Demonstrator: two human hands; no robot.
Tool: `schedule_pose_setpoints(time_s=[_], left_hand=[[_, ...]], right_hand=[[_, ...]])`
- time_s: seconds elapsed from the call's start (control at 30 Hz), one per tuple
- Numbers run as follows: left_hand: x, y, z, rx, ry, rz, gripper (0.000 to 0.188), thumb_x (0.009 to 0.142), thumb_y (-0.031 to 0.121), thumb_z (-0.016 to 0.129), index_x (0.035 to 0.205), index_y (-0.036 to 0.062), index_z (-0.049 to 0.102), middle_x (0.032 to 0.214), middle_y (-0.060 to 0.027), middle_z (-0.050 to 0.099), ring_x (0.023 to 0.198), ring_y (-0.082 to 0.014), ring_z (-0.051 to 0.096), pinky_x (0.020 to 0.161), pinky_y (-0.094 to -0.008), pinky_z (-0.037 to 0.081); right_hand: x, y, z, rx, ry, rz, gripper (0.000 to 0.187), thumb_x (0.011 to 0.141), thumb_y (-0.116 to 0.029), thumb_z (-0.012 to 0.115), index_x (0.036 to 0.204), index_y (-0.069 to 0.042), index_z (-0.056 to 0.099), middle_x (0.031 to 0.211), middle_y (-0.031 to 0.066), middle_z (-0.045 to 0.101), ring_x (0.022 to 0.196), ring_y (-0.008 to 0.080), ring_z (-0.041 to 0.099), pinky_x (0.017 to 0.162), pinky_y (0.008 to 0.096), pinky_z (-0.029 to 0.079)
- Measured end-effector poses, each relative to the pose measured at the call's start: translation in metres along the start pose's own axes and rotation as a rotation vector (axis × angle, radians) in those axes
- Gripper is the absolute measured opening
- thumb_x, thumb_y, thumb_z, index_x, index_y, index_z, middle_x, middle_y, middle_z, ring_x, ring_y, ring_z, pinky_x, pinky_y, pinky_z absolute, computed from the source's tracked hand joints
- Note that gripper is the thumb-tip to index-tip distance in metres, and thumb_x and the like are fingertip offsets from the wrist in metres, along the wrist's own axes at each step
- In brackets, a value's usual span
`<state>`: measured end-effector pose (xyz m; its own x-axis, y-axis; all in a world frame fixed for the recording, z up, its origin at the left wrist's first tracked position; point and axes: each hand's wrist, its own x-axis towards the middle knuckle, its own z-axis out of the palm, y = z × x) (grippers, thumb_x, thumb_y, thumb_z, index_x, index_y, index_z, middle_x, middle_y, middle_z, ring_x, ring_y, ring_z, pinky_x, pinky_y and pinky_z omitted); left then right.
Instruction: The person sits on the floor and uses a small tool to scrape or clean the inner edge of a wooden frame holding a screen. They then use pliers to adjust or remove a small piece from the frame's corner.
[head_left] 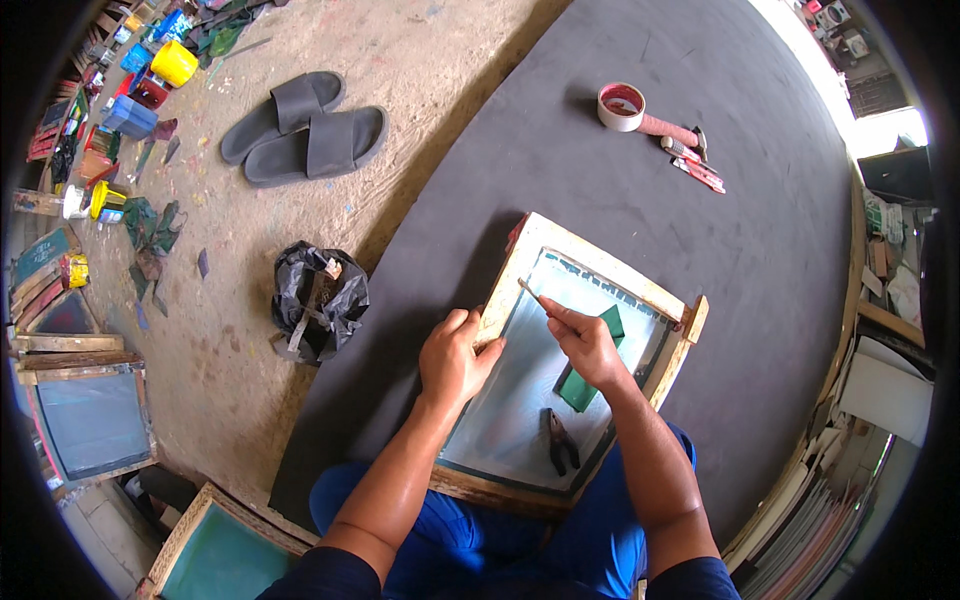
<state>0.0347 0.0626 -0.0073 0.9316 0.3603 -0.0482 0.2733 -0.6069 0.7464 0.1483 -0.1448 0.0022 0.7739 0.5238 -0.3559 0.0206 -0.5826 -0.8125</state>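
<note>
Both grips are closed: left hand on wooden frame, seemingly steadying it; right hand around slim tool.

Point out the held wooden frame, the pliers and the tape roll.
Wooden frame (610,270), head view: its far rail.
Pliers (558,436), head view: near the joint.
Tape roll (620,123), head view: its white outer side.

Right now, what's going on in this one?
A person's left hand holds a wooden frame by its left bar. The right hand grips a thin tool, its tip at that same bar. Pliers and a green piece lie on the frame's mesh.
</note>
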Motion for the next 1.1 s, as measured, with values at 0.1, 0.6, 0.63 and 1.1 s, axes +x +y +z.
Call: schedule_pose_setpoints(time_s=[0.1, 0.6, 0.63, 1.1], left_hand=[[-0.001, -0.002, 0.0, 0.009, 0.003, 0.005, 0.05, 0.078, 0.024, 0.088, 0.116, -0.0039, 0.071, 0.098, -0.0142, 0.068, 0.088, -0.0363, 0.07, 0.076, -0.0456, 0.057], [0.002, -0.001, -0.005, -0.034, -0.024, -0.007, 0.049, 0.079, 0.025, 0.088, 0.112, -0.0077, 0.072, 0.095, -0.0177, 0.067, 0.086, -0.038, 0.071, 0.075, -0.0455, 0.056], [0.001, -0.002, -0.004, -0.029, -0.012, 0.004, 0.049, 0.079, 0.025, 0.088, 0.112, -0.0077, 0.072, 0.095, -0.0175, 0.067, 0.087, -0.038, 0.071, 0.075, -0.0454, 0.056], [0.002, -0.001, -0.003, -0.027, -0.023, -0.025, 0.052, 0.079, 0.024, 0.088, 0.117, -0.0071, 0.072, 0.099, -0.0162, 0.069, 0.09, -0.0373, 0.071, 0.077, -0.0443, 0.057]], right_hand=[[0.001, -0.013, -0.007, 0.124, -0.1, 0.2, 0.041, 0.11, -0.02, 0.061, 0.147, -0.004, 0.063, 0.093, 0.0064, 0.074, 0.074, 0.0153, 0.067, 0.072, 0.0343, 0.055], [0.003, -0.026, -0.021, -0.172, 0.03, -0.008, 0.035, 0.101, -0.013, 0.07, 0.135, -0.016, 0.075, 0.117, 0.0152, 0.079, 0.103, 0.0236, 0.078, 0.093, 0.0369, 0.059], [0.001, -0.027, -0.021, -0.236, 0.108, -0.045, 0.036, 0.1, -0.014, 0.071, 0.135, -0.018, 0.074, 0.112, 0.0173, 0.079, 0.101, 0.0292, 0.078, 0.09, 0.0388, 0.059], [0.001, -0.054, -0.014, -0.473, 0.111, -0.05, 0.034, 0.101, -0.018, 0.068, 0.135, -0.022, 0.073, 0.09, 0.0189, 0.078, 0.08, 0.0358, 0.077, 0.075, 0.0444, 0.061]])
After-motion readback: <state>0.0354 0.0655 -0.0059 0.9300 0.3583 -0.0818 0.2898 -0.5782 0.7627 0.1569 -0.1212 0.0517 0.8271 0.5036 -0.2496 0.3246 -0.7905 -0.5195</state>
